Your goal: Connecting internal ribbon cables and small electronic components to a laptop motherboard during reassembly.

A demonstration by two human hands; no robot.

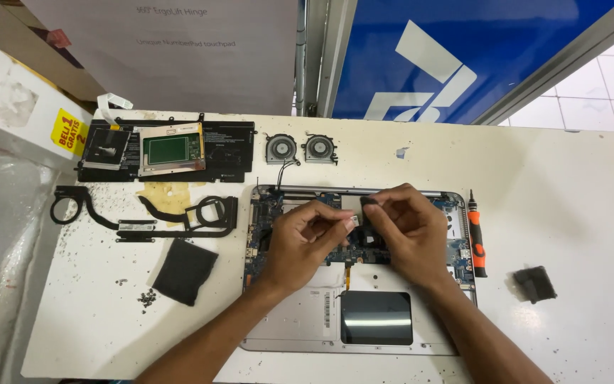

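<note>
An opened silver laptop base (300, 323) lies on the white table (563, 192), its blue circuit board (268, 210) exposed. Both my hands hover over the middle of the board. My left hand (300, 242) pinches a small thin part (350, 222) between thumb and fingers. My right hand (406, 227) meets it from the right, fingertips gripping a small black piece (369, 203) right beside that part. The board's middle is hidden under my hands. A dark touchpad panel (376, 318) sits near the front edge of the base.
Two round fans (300, 149) lie behind the laptop. Left are a black battery with a metal plate (168, 151), a black heat pipe assembly (172, 217), a dark pad (184, 270) and small screws (147, 297). An orange screwdriver (475, 238) and black pad (534, 283) lie right.
</note>
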